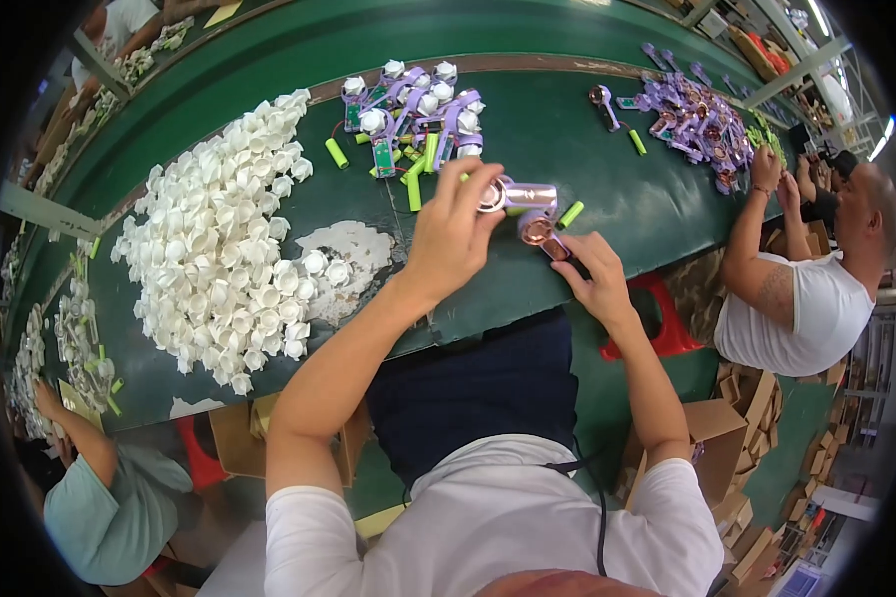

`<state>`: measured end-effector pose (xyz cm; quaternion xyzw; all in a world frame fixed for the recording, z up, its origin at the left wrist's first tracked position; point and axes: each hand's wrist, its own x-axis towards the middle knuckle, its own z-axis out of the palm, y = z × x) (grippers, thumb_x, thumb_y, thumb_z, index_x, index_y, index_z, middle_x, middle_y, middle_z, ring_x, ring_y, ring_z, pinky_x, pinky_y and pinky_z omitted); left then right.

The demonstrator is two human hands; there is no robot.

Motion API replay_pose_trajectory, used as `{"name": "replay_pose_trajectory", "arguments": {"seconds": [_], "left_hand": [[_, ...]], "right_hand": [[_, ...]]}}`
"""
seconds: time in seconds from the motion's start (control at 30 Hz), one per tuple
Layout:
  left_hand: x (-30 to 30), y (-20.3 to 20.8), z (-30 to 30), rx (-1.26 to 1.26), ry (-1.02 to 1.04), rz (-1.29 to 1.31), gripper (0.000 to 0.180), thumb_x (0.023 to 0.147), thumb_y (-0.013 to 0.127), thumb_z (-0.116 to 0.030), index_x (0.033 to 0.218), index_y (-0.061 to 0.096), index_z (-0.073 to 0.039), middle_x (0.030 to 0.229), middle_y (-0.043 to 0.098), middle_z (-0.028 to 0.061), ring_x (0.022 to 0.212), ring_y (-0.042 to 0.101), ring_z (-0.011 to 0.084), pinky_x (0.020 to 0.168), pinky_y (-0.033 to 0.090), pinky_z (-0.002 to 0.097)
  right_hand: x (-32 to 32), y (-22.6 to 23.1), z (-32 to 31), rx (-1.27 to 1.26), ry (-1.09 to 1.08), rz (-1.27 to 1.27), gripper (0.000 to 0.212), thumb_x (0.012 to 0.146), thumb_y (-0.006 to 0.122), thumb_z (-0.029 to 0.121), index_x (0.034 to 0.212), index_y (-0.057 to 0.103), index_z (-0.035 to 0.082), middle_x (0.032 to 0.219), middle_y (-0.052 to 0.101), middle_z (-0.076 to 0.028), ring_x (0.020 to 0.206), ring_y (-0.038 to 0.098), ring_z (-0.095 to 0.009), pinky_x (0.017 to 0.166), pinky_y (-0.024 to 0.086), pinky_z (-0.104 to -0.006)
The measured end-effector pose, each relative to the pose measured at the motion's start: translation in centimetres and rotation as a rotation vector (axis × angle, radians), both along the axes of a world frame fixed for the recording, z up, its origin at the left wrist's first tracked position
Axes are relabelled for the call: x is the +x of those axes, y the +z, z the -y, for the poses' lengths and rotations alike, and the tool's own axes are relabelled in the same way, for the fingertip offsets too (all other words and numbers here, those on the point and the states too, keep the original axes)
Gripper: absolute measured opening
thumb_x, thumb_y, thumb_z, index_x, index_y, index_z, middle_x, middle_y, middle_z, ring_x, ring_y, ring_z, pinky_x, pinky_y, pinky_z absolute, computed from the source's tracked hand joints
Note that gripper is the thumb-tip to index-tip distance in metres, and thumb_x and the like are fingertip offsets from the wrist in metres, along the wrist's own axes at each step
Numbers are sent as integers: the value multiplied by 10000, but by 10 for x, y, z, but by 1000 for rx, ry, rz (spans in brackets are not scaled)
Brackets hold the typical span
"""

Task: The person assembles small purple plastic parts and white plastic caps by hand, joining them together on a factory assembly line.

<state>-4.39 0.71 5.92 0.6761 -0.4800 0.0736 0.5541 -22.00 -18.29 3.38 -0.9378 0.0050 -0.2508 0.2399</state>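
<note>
Over the table, my left hand (451, 237) is closed, its thumb and fingers pinching the ring end of a shiny purple plastic housing (533, 196). My right hand (599, 281) pinches the lower end of another purple part (539, 233) with a round copper-coloured piece in it. The two parts touch or overlap; whether they are joined I cannot tell. Beside them lies a green battery cell (570, 215). Just beyond my left hand is a heap of purple housings (405, 98) with green circuit boards, white caps and green cells.
A large pile of white flower-shaped cups (224, 249) covers the table's left side. More purple parts (702, 129) lie at the far right, near a co-worker in a white shirt (801, 298). Another person in green (114, 507) works at left. Cardboard boxes (712, 428) stand below the edge.
</note>
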Motion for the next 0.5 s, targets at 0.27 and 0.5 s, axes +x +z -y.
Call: {"name": "replay_pose_trajectory", "arguments": {"seconds": [0.27, 0.5], "left_hand": [[28, 2, -4, -355, -351, -578, 391, 914, 592, 26, 1293, 516, -27, 1113, 497, 33, 977, 535, 108, 848, 473, 269], [36, 2, -7, -498, -446, -898, 162, 1040, 495, -239, 1119, 488, -97, 905, 566, 27, 727, 614, 116, 635, 483, 263]], "right_hand": [[6, 9, -6, 272, -46, -2, 308, 790, 732, -26, 1091, 672, -17, 856, 622, -100, 694, 555, -181, 661, 458, -271], [26, 32, -16, -55, -238, 11, 299, 832, 717, 32, 1129, 691, 14, 1098, 675, -172, 845, 675, -236, 732, 546, -344]]}}
